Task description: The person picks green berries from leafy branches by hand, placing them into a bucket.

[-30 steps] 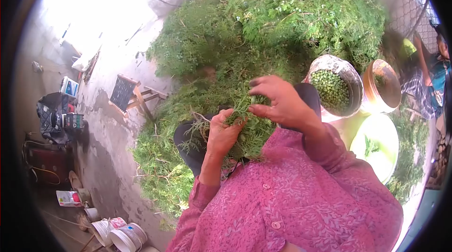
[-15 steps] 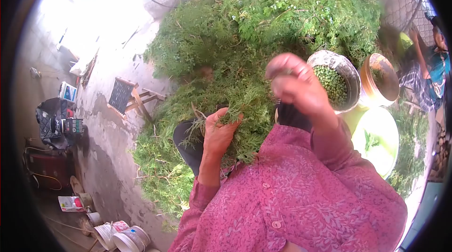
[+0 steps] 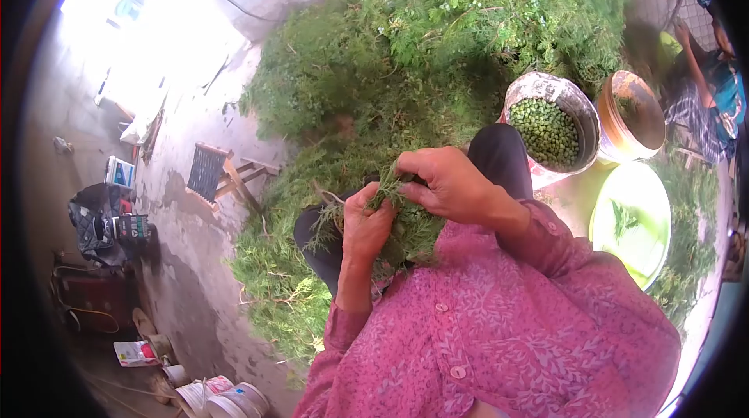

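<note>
My left hand (image 3: 367,227) is closed around a feathery, cypress-like evergreen sprig (image 3: 388,184), its stem sticking out to the left. My right hand (image 3: 446,185) pinches the tip of that sprig with thumb and fingers; whatever small piece lies between the fingertips is hidden. Both hands meet above my lap. To the right of my knee stands a whitish bucket (image 3: 591,98) filled with small green cones (image 3: 544,131). A big heap of cut evergreen branches (image 3: 437,43) spreads in front of me and around my legs.
Another bucket (image 3: 651,94) and a bright lime-green basin (image 3: 630,254) holding a sprig stand on the right. Further right a person (image 3: 722,98) sits. A small folding stool (image 3: 211,176) is at left, with white buckets (image 3: 226,402) lower left.
My right hand has come from beside the cone bucket down and left to the sprig, and its fingers have closed there. My left hand keeps its hold, almost in place.
</note>
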`<state>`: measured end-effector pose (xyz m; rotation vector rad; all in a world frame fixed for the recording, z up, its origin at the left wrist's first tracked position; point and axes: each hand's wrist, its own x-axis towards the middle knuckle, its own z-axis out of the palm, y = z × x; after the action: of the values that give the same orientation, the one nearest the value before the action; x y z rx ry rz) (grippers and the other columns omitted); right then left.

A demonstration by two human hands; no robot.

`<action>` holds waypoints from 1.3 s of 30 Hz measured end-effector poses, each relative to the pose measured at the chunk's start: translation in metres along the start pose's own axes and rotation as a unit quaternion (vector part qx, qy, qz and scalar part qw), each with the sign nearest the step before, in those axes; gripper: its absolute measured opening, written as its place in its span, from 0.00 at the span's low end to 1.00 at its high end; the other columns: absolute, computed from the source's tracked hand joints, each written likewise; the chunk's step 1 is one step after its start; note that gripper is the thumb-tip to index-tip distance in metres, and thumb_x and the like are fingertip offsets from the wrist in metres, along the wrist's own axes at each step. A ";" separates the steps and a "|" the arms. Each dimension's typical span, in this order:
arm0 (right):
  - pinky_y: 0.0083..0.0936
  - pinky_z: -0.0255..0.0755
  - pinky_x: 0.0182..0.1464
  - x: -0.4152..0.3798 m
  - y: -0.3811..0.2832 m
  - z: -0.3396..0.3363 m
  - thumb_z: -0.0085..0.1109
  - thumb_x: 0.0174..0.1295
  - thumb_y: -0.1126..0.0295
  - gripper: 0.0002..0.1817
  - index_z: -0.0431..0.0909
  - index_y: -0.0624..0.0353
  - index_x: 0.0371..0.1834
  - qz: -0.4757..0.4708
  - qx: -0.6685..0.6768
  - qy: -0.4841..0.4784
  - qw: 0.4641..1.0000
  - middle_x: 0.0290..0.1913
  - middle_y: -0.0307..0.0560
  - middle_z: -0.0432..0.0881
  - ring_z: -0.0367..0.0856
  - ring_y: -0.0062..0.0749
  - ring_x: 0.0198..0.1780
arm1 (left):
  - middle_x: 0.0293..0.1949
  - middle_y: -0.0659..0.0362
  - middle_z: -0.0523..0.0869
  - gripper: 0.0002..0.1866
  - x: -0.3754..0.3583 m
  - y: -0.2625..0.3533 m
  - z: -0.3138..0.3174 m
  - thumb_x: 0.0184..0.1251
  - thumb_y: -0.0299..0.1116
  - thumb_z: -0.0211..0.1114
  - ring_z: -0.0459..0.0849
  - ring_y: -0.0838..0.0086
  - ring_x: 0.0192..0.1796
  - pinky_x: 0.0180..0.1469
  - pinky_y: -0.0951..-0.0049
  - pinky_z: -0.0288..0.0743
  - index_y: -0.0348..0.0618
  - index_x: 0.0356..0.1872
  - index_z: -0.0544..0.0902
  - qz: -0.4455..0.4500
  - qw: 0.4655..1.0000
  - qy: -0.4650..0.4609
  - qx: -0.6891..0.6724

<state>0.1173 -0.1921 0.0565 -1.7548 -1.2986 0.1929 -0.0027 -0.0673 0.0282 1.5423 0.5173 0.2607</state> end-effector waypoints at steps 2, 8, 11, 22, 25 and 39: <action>0.31 0.69 0.30 0.000 0.000 -0.002 0.60 0.54 0.66 0.10 0.73 0.60 0.33 0.050 0.095 -0.001 0.994 0.26 0.48 0.76 0.77 0.38 0.28 | 0.28 0.70 0.79 0.04 -0.003 0.010 0.002 0.61 0.26 0.60 0.73 0.89 0.31 0.32 0.84 0.67 0.39 0.34 0.81 0.010 1.000 0.003 -0.003; 0.10 0.56 0.19 0.002 0.020 -0.041 0.49 0.65 0.61 0.10 0.71 0.55 0.31 0.209 0.439 0.046 0.872 0.21 0.32 0.69 0.62 0.11 0.18 | 0.30 0.69 0.81 0.05 -0.004 0.012 -0.002 0.61 0.27 0.61 0.74 0.88 0.32 0.35 0.85 0.67 0.38 0.37 0.82 0.033 0.999 -0.001 0.012; 0.10 0.54 0.17 -0.001 0.025 -0.056 0.51 0.63 0.66 0.06 0.71 0.55 0.32 0.186 0.593 0.052 0.782 0.23 0.34 0.72 0.64 0.11 0.19 | 0.30 0.69 0.82 0.06 -0.004 0.013 -0.006 0.60 0.27 0.62 0.75 0.86 0.33 0.36 0.84 0.68 0.39 0.37 0.82 0.047 0.998 0.010 0.034; 0.10 0.59 0.21 -0.015 0.037 -0.032 0.58 0.58 0.70 0.06 0.75 0.59 0.35 0.219 0.545 0.028 0.809 0.25 0.32 0.73 0.66 0.11 0.21 | 0.35 0.65 0.82 0.14 0.002 0.009 -0.003 0.68 0.40 0.54 0.77 0.81 0.38 0.41 0.77 0.69 0.41 0.37 0.82 0.013 0.997 0.077 0.019; 0.10 0.60 0.22 -0.010 0.033 -0.033 0.58 0.59 0.69 0.07 0.75 0.59 0.36 0.220 0.524 0.044 0.822 0.25 0.32 0.74 0.67 0.11 0.21 | 0.36 0.64 0.82 0.13 -0.002 0.013 0.002 0.69 0.37 0.53 0.77 0.79 0.39 0.44 0.76 0.69 0.40 0.36 0.83 -0.048 0.996 0.078 -0.008; 0.27 0.71 0.32 0.011 0.026 -0.027 0.69 0.43 0.56 0.24 0.78 0.64 0.38 0.140 0.180 -0.063 0.972 0.25 0.52 0.79 0.76 0.30 0.26 | 0.33 0.68 0.82 0.10 -0.006 0.022 0.010 0.66 0.30 0.56 0.74 0.86 0.35 0.38 0.81 0.69 0.37 0.42 0.81 -0.021 0.994 -0.032 0.101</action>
<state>0.1559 -0.1993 0.0569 -1.6206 -1.0200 0.6672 -0.0001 -0.0779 0.0506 1.7279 0.5374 0.1291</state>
